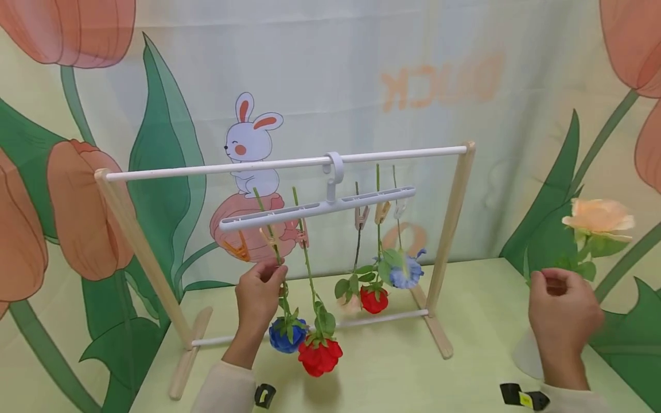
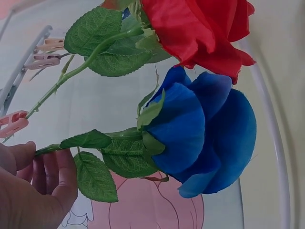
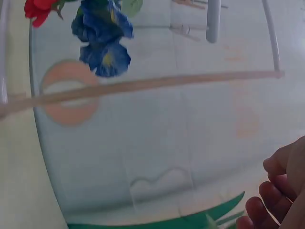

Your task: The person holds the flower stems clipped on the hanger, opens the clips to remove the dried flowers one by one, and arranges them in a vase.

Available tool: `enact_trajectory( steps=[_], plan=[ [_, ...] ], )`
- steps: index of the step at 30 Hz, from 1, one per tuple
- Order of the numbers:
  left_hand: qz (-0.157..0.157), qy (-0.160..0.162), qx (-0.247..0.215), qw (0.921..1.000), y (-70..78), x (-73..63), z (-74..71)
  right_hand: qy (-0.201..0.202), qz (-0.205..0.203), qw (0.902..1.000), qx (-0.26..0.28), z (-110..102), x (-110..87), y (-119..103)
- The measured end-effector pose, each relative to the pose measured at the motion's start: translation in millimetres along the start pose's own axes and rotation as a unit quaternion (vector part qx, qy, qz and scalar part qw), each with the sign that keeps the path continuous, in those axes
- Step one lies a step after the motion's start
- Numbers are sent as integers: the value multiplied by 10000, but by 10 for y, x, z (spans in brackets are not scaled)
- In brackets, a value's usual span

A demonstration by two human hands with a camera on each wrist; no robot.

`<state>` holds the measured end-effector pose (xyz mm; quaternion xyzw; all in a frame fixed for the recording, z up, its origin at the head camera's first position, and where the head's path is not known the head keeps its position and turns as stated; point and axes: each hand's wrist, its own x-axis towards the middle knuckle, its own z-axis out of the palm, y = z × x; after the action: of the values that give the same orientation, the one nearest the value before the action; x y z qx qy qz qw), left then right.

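My left hand [image 1: 260,292] pinches the green stem of a blue rose [image 1: 287,334] between thumb and fingers. That rose hangs head down under a pale yellow clip [image 1: 269,236] on a light grey hanger [image 1: 330,207]. Close beside it hangs a red rose [image 1: 320,355] from a pink clip [image 1: 302,234]. My right hand [image 1: 564,321] is raised at the right with loosely curled fingers [image 3: 261,212], and no stem shows among them in the right wrist view. Just behind it, a peach rose [image 1: 599,219] stands upright above a white vase [image 1: 528,354], partly hidden by the hand and wrist.
The hanger hooks over the white top bar [image 1: 403,155] of a wooden-legged rack [image 1: 449,229]. On its right half hang a smaller red rose [image 1: 374,299], a pale flower [image 1: 351,304] and a light blue flower [image 1: 407,274]. An orange clip [image 1: 237,249] dangles at the left end.
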<state>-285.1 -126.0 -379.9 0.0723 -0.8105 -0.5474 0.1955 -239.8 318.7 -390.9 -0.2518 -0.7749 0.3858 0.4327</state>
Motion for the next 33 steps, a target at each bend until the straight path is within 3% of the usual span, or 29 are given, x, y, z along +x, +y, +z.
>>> enact_trajectory(
  steps=[7, 15, 26, 33],
  plan=[
    [1, 14, -95, 10000, 4, 9, 18, -655, -606, 9957, 256, 290, -358, -334],
    [-47, 21, -160, 9999, -8, 26, 16, -1306, -1229, 9816, 652, 617, -770, -770],
    [-106, 41, -291, 9995, 6, 31, 6, -2202, -1942, 9426, 1592, 1089, -1411, -1615],
    [-170, 35, -367, 9992, 12, 11, 38, -2661, -2105, 9193, 1996, 1339, -1769, -2111]
  ],
)
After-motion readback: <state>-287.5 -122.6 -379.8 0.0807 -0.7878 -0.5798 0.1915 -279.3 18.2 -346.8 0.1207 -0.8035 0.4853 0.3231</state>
